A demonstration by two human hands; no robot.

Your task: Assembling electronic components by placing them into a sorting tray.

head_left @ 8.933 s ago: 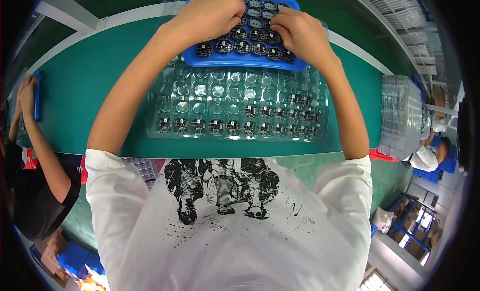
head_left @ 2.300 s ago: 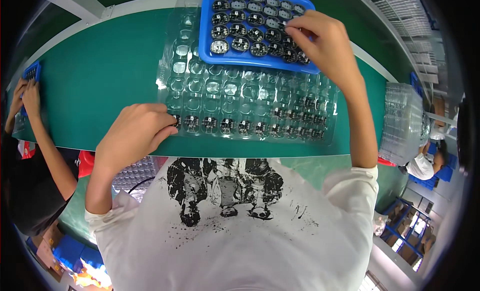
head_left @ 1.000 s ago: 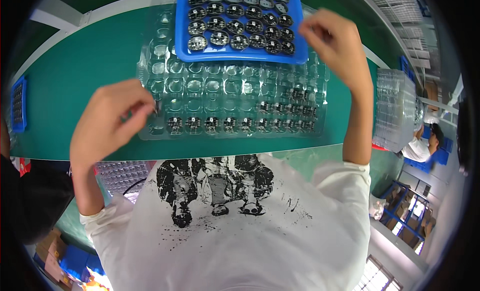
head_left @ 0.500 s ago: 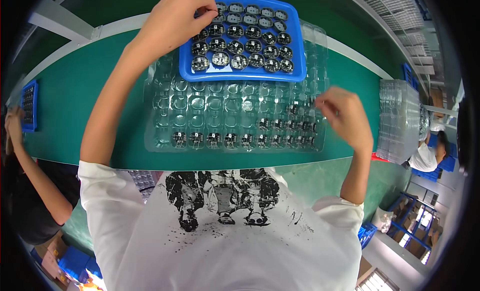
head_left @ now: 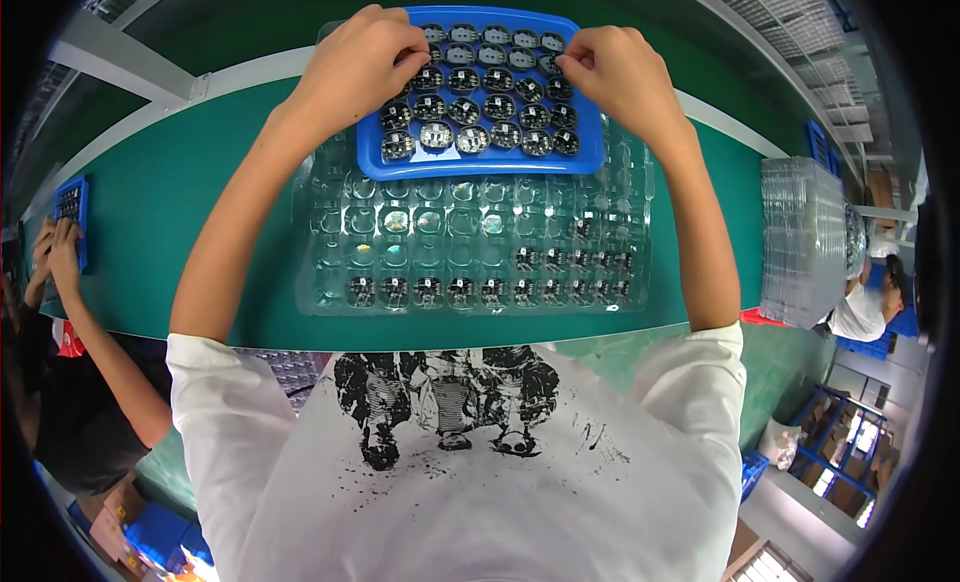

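Observation:
A blue tray [head_left: 480,165] holds rows of small round electronic modules [head_left: 463,79], dark with metal details. It rests on the far part of a clear plastic blister tray [head_left: 330,252], whose near and right pockets hold similar modules [head_left: 461,291]. My left hand [head_left: 365,67] is over the blue tray's left edge, thumb and index finger pinched beside a module; whatever they hold is hidden. At the right edge, my right hand [head_left: 622,82] has its fingers closed at the rim of a round module [head_left: 549,64].
Stacked clear blister trays [head_left: 803,242] stand at the right end of the green table [head_left: 240,242]. At the left, a co-worker's hands [head_left: 58,247] are at another blue tray [head_left: 72,204]. A white frame bar [head_left: 255,74] runs along the far side.
My right hand has moved from the right side of the clear tray up to the blue tray's right edge. My left hand sits slightly lower on the blue tray's left side.

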